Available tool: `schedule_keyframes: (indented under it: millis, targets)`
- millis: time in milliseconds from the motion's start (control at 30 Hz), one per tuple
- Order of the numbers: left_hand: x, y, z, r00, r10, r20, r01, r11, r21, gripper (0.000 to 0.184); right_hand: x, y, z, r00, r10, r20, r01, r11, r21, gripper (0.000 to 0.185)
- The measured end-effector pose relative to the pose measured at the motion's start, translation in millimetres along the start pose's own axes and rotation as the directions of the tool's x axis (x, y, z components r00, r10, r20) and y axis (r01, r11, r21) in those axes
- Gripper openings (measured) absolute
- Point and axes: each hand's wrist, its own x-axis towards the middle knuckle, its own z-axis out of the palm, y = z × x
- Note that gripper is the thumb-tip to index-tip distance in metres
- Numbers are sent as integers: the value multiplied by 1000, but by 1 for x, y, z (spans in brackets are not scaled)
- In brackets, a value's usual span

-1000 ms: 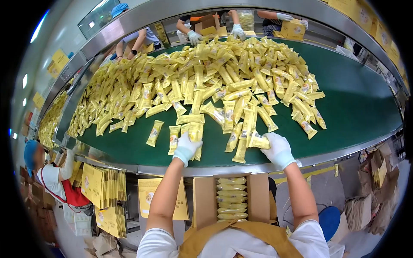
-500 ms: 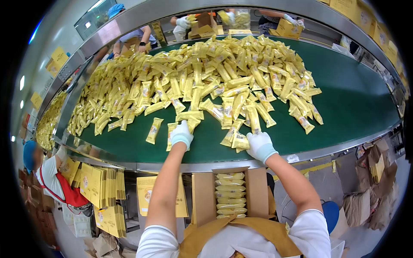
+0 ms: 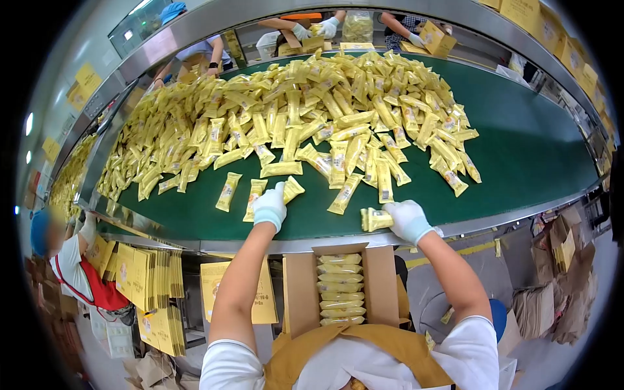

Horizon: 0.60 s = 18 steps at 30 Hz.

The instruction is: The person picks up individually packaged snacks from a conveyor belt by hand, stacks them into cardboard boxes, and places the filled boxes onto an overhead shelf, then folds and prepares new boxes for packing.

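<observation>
A large heap of yellow wrapped snack packets (image 3: pixel 292 107) lies on the green conveyor belt (image 3: pixel 520 143). At the near side of the heap, my left hand (image 3: pixel 270 207), white-gloved, is closed on a yellow packet (image 3: pixel 294 189) that sticks out to its right. Another packet (image 3: pixel 254 199) lies against that hand's left side. My right hand (image 3: pixel 408 221), also gloved, grips a couple of yellow packets (image 3: pixel 376 220) side by side near the belt's front edge; its fingertips are partly hidden. Below, close to my body, an open cardboard box (image 3: pixel 381 286) holds a column of packets (image 3: pixel 340 286).
Stacked yellow cartons (image 3: pixel 146 279) stand at the left, beside a person in a red apron (image 3: pixel 101 283). Across the belt, other people's gloved hands (image 3: pixel 328 27) handle packets and boxes. A metal rail (image 3: pixel 214 246) edges the belt. Folded brown cardboard (image 3: pixel 536 309) lies at right.
My right hand has drawn its packets rightward, away from the loose packets beside them, and turned them sideways. My left hand has come slightly nearer with its packet, parting from the packet lying crosswise above it.
</observation>
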Motion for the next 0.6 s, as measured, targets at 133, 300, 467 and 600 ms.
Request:
schedule_keyframes:
  millis: [133, 300, 467, 600]
  targets:
    - [-14, -23, 21, 957, 210, -202, -185, 973, 137, 44, -19, 19, 19, 966, 56, -252, -98, 983, -158, 28]
    - [-50, -18, 35, 900, 313, -303, -260, 944, 203, 91, -52, -15, 1, 961, 7, -277, -64, 978, -199, 84]
    - [-39, -12, 7, 998, 25, -51, -28, 998, -52, 111, -41, -6, -19, 963, 254, 88, -243, 963, -119, 110]
    - [-38, -19, 21, 995, 91, -32, -91, 996, -4, 112, -11, -15, -54, 891, 343, 298, -299, 936, -186, 103]
